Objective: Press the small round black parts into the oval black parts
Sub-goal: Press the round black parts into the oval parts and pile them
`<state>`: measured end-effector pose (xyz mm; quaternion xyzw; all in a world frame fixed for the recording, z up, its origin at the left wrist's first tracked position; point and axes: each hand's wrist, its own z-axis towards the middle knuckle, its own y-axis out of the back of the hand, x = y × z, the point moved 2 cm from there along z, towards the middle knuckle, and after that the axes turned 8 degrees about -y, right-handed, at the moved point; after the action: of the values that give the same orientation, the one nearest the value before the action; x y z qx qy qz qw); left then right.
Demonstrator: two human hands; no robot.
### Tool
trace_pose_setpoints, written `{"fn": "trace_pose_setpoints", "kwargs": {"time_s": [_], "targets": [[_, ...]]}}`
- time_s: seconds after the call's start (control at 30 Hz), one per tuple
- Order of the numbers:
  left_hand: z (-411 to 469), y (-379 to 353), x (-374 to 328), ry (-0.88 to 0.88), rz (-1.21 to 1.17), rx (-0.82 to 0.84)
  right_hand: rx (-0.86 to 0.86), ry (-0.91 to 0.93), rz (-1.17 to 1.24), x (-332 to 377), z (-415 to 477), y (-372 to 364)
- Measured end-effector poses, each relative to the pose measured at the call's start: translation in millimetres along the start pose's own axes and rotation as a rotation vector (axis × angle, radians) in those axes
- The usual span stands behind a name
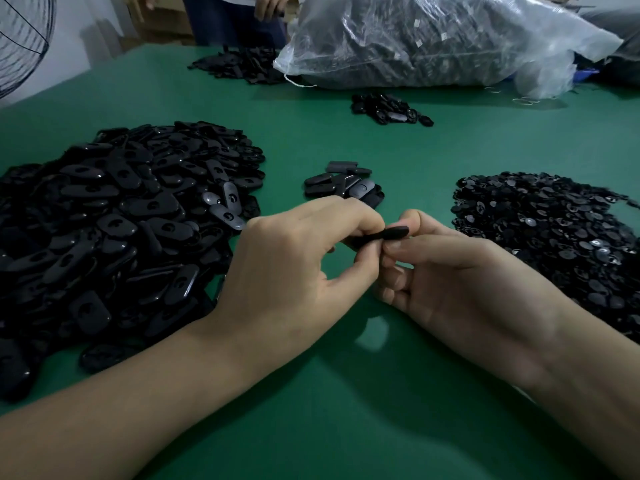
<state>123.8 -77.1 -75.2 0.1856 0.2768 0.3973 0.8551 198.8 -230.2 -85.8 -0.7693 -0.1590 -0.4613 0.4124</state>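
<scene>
Both hands meet above the green table [311,393], pinching one oval black part [388,234] seen edge-on. My left hand [298,261] grips its left end with thumb and fingers. My right hand [460,271] holds its right end, thumb on top. Whether a small round part sits in it is hidden by the fingers. A large heap of oval black parts [114,230] lies to the left. A heap of small round black parts [554,230] lies to the right. Just beyond my hands is a small cluster of oval parts [343,185].
A big clear plastic bag of dark parts [433,39] lies at the far side, with another small pile [388,109] in front of it and a flat pile [239,65] to its left. A person [235,15] stands behind the table. A fan [24,36] is at far left.
</scene>
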Motion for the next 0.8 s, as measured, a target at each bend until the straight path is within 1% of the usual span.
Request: {"fn": "trace_pose_setpoints", "kwargs": {"time_s": [0.07, 0.13, 0.23, 0.3, 0.4, 0.53, 0.63, 0.7, 0.8], "targets": [[0.2, -1.7, 0.6, 0.037, -0.022, -0.001, -0.029, 0.019, -0.014, -1.4, 0.1, -1.6], [1.0, -3.8, 3.2, 0.111, -0.062, -0.012, -0.073, 0.074, -0.051, -3.1, -0.3, -3.5], [1.1, -7.7, 10.5, 0.243, -0.198, 0.01, -0.23, 0.216, -0.247, -1.5, -1.8, -3.0], [1.1, -8.6, 11.1, 0.269, -0.24, 0.054, -0.323, 0.265, -0.318, 0.9, -1.6, -0.4], [2.0, -8.0, 7.2, 0.208, -0.167, 0.106, -0.369, 0.258, -0.315, 1.8, -0.5, 2.2], [9.5, -4.6, 12.9, 0.285, -0.161, 0.074, -0.374, 0.265, -0.426, 1.5, 0.4, 2.7], [20.8, -0.8, 21.6, 0.348, -0.162, 0.096, -0.415, 0.304, -0.476, 4.8, -0.1, 6.1], [31.5, 0.8, 31.9, 0.368, -0.082, 0.146, -0.438, 0.328, -0.506, 6.5, -0.8, 8.6], [50.1, -3.6, 52.7, 0.392, 0.108, 0.242, -0.448, 0.345, -0.565, 6.6, -1.1, 9.3]]}}
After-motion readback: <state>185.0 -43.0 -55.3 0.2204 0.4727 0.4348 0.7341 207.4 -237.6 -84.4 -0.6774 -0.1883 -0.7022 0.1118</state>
